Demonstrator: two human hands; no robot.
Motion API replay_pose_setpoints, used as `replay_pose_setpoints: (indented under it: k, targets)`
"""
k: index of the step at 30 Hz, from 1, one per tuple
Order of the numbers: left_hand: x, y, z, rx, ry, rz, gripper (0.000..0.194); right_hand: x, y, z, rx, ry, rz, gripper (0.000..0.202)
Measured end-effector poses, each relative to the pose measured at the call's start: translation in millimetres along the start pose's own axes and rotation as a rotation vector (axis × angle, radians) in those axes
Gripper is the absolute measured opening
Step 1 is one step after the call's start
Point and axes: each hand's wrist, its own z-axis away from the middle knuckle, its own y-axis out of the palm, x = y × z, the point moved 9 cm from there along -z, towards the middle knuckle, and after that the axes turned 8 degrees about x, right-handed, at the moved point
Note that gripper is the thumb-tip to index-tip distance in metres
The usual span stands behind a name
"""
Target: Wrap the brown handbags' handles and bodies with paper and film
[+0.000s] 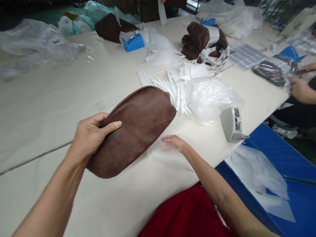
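Observation:
A brown leather-like piece (138, 128), flat and oval with a seam along its upper edge, is raised over the pale table. My left hand (92, 133) grips its left end, thumb on the near face. Beyond its lower right edge is my right hand (172, 142), closed on a thin, clear plastic bag (170, 161) that trails over the table. Behind the brown piece lie several white rolled strips (172, 89) and a crumpled clear bag (209, 97).
A grey tape dispenser (232, 125) stands near the table's right edge. Farther back are a blue dispenser (133, 42), a strapped brown bundle (203, 41) and plastic bags (46, 41). At the right, another person's hands touch a wrapped brown item (275, 70).

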Motion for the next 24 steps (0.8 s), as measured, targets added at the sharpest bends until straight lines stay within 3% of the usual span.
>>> replay_pose_setpoints:
  k: [2, 5, 8, 11, 14, 17, 20, 22, 24]
  targets:
    - [-4.3, 13.1, 3.1, 0.039, 0.054, -0.072, 0.03, 5.4, -8.0, -0.1, -0.084, -0.009, 0.054, 0.027]
    - [-6.6, 37.4, 17.7, 0.058, 0.174, -0.207, 0.03, -2.6, -25.7, 26.5, -0.16, -0.02, 0.123, 0.038]
    - [0.5, 73.1, 41.5, 0.079, 0.311, -0.328, 0.03, -31.9, -41.5, 71.2, -0.17, -0.015, 0.167, 0.049]
    - [18.3, 124.0, 62.8, 0.177, 0.424, -0.449, 0.024, -67.9, -46.4, 100.7, -0.176, 0.0, 0.221, 0.05]
    - [39.1, 172.2, 75.5, 0.268, 0.488, -0.54, 0.016, -97.0, -37.3, 101.9, -0.19, -0.022, 0.182, 0.043]
    - [55.2, 200.9, 83.3, 0.339, 0.465, -0.603, 0.013, -122.8, -32.1, 96.9, -0.242, 0.004, 0.111, 0.039]
    - [56.4, 196.2, 92.2, 0.375, 0.444, -0.532, 0.019, -129.8, -48.2, 110.4, -0.319, -0.007, 0.157, 0.044]
    - [53.5, 172.5, 91.7, 0.354, 0.419, -0.41, 0.026, -109.2, -71.2, 131.4, -0.405, -0.123, 0.26, 0.045]
    - [56.6, 137.9, 77.6, 0.278, 0.344, -0.302, 0.031, -70.0, -96.0, 156.0, -0.534, -0.278, 0.387, 0.044]
